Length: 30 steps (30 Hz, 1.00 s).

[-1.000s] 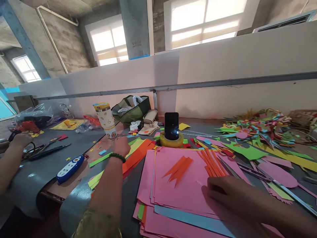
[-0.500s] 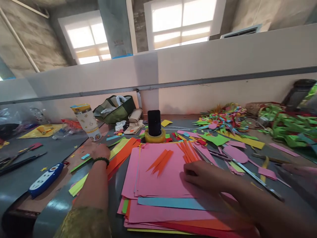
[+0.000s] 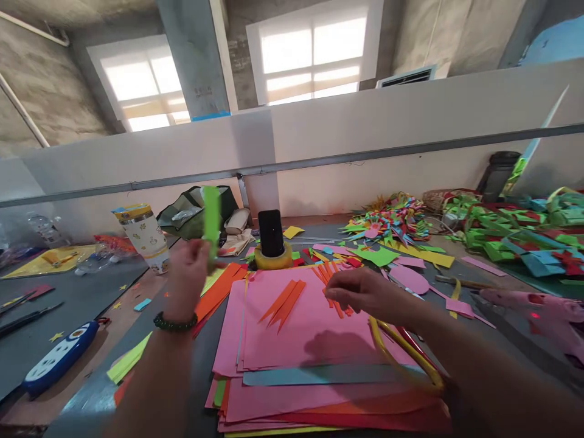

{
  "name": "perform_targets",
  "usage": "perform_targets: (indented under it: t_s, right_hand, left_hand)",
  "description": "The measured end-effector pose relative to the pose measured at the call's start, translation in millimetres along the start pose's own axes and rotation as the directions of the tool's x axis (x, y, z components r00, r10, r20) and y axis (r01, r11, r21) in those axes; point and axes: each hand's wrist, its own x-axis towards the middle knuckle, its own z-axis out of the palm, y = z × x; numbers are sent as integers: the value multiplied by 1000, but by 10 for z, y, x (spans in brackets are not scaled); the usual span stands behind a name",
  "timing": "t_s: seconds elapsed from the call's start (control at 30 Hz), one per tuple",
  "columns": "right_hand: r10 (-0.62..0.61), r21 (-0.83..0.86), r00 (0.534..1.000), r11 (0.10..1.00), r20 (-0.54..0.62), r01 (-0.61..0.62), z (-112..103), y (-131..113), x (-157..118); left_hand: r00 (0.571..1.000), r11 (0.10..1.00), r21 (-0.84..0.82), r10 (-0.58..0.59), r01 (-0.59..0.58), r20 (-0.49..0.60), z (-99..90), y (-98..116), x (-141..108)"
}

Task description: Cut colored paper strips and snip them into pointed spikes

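Observation:
My left hand (image 3: 189,267) is raised over the left side of the table, pinching an upright light-green paper strip (image 3: 212,213), slightly blurred. My right hand (image 3: 351,291) hovers with bent, closed fingers above the pink paper stack (image 3: 269,340); whatever lies in them is hidden. Its fingertips are by a fan of orange paper strips (image 3: 340,304). Under my right wrist shows a yellow-handled tool (image 3: 431,371), probably scissors; I cannot tell whether the hand holds it. A few pointed orange strips (image 3: 285,299) lie on the pink sheet.
A phone (image 3: 271,233) stands in a yellow tape roll (image 3: 274,258) behind the stack. A tumbler (image 3: 145,234) and a blue-white power strip (image 3: 61,356) stand left. Paper scraps, a colourful pile (image 3: 392,222) and a pink glue gun (image 3: 533,307) are right.
My left hand has picked up the green strip from the table and raised it. My right hand has lifted slightly, towards the fan of orange strips. The view has turned a little right.

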Motion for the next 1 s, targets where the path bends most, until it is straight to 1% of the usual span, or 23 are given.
perform_targets:
  t_s: [0.03, 0.07, 0.1, 0.13, 0.17, 0.2, 0.23, 0.3, 0.37, 0.4, 0.5, 0.6, 0.67, 0.73, 0.8, 0.87, 0.9, 0.93, 0.97, 1.0]
  right_hand:
    - [-4, 86, 999, 996, -40, 7, -4, 3, 17]
    - [1, 158, 997, 987, -72, 10, 7, 13, 37]
    - [7, 215, 996, 976, -87, 12, 33, 28, 61]
    - [7, 260, 996, 966, -88, 16, 71, 47, 87]
    - [3, 294, 997, 956, -80, 21, 117, 67, 115]
    - [-5, 322, 997, 946, -78, 30, 167, 87, 143]
    - [-14, 348, 995, 936, -94, 46, 216, 105, 170]
    - [-7, 416, 981, 905, -193, 88, 290, 135, 221]
    - [63, 491, 946, 865, -317, 107, 311, 156, 258]
    - [109, 519, 926, 849, -362, 103, 298, 166, 269]
    - [213, 545, 868, 835, -449, 78, 178, 202, 265]
    - [243, 535, 825, 841, -510, 83, 13, 250, 226]
    - [251, 521, 801, 849, -543, 87, -78, 284, 203]
    - [248, 495, 786, 865, -566, 84, -135, 313, 191]
    - [233, 456, 779, 887, -582, 76, -146, 322, 185]
    - [210, 410, 770, 909, -602, 72, -106, 295, 169]
    - [163, 324, 761, 944, -629, 65, -66, 265, 155]
    - [73, 172, 753, 984, -654, 54, -14, 224, 136]
    - [-57, -46, 750, 998, -659, 36, 50, 176, 114]
    - [-217, -309, 756, 951, -618, 20, 123, 124, 91]
  left_hand:
    - [985, 997, -75, -10, 23, 172, 110, 73, -107]
    - [949, 988, -143, -10, 58, 316, 223, 137, -222]
    - [836, 936, -279, -29, 216, 548, 334, 192, -342]
    - [708, 857, -356, -16, 374, 706, 435, 239, -460]
    - [607, 791, -376, 7, 483, 795, 522, 276, -570]
    - [531, 749, -369, 26, 551, 847, 591, 304, -666]
    - [482, 724, -360, 44, 588, 875, 641, 322, -746]
    - [437, 692, -361, 73, 625, 897, 692, 329, -847]
    - [398, 654, -360, 97, 665, 912, 695, 308, -881]
    - [369, 634, -350, 109, 690, 923, 687, 292, -881]
    - [258, 593, -274, 115, 757, 959, 651, 255, -857]
    - [153, 594, -166, 72, 787, 986, 623, 242, -825]
    - [106, 603, -108, 39, 790, 994, 613, 236, -797]
    - [83, 607, -75, 16, 791, 996, 611, 225, -767]
    - [79, 598, -70, 11, 798, 997, 617, 215, -748]
    - [87, 577, -87, 28, 812, 996, 632, 214, -750]
    - [93, 559, -100, 41, 823, 995, 642, 218, -760]
    - [99, 539, -113, 54, 835, 994, 653, 227, -772]
    - [105, 518, -123, 64, 846, 992, 663, 240, -787]
    - [112, 500, -129, 64, 856, 992, 672, 256, -801]
